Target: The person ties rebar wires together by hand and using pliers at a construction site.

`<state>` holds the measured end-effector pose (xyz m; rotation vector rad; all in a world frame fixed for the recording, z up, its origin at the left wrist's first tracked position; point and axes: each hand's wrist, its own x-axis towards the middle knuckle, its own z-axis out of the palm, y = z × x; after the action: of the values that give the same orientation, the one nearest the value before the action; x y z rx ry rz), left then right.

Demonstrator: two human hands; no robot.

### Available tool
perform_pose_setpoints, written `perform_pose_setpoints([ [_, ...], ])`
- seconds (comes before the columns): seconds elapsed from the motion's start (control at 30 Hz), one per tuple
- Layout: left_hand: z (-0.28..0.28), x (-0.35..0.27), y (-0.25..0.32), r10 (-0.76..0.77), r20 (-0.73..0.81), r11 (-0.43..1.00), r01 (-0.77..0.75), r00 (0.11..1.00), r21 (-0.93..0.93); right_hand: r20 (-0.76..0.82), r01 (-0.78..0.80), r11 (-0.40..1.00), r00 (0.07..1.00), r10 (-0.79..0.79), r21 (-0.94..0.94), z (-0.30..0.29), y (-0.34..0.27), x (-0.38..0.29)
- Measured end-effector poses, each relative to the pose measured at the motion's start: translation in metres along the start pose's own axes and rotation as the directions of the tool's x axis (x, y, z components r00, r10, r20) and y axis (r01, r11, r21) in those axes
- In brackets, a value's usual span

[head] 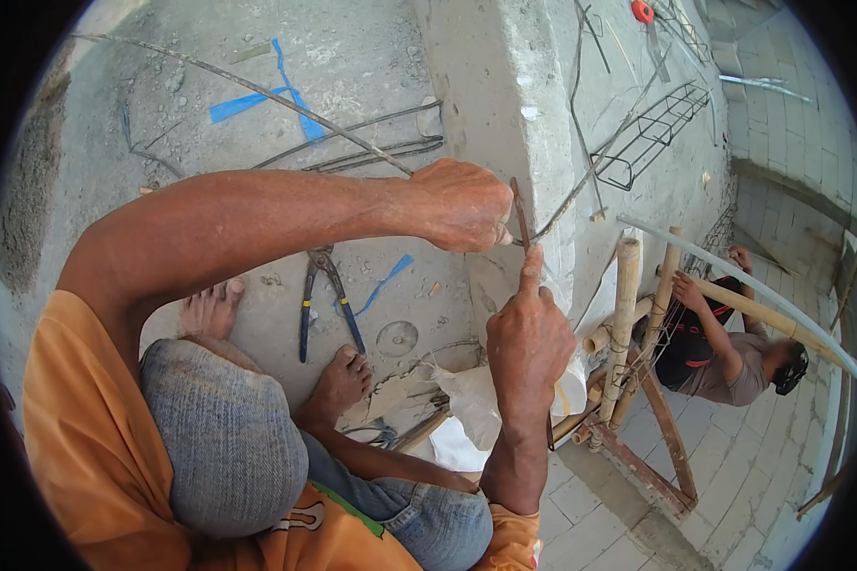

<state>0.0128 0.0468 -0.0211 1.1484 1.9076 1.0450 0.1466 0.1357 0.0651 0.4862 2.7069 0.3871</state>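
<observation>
My left hand [464, 205] is closed around a long thin steel rod [257, 87], which runs from the upper left into my fist. On the other side of the fist the rod bends up to the right over the concrete ledge [543, 143]. My right hand [530, 332] grips a narrow, rust-brown metal tool [520, 213], index finger stretched along it. The tool crosses the rod close to my left thumb; my palm hides its middle, so its exact kind is unclear. Pliers with blue handles [351, 325] lie on the concrete floor by my bare feet.
Steel rods [378, 151], blue strips [246, 105] and a round disc [397, 338] lie on the floor. A rebar cage [650, 135] and red tape measure [642, 11] rest beyond the ledge. Bamboo scaffolding [625, 314] stands right; another person [721, 350] is below it.
</observation>
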Motion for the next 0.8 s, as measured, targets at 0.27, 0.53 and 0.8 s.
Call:
perform_pose_setpoints([
  [0.27,0.002,-0.003,-0.002,0.056,-0.097,0.998,-0.054,0.994,0.028,0.060,-0.035,0.999,0.998,0.036,-0.030,-0.003,0.000,-0.015],
  [0.53,0.000,-0.002,0.000,0.015,-0.048,1.000,-0.015,0.999,0.011,-0.005,0.041,0.997,0.999,-0.042,-0.068,0.001,0.005,-0.017],
  [0.8,-0.004,-0.003,0.002,-0.011,0.003,1.000,0.011,1.000,0.009,0.014,0.035,0.996,0.999,-0.034,-0.087,-0.001,0.003,-0.010],
])
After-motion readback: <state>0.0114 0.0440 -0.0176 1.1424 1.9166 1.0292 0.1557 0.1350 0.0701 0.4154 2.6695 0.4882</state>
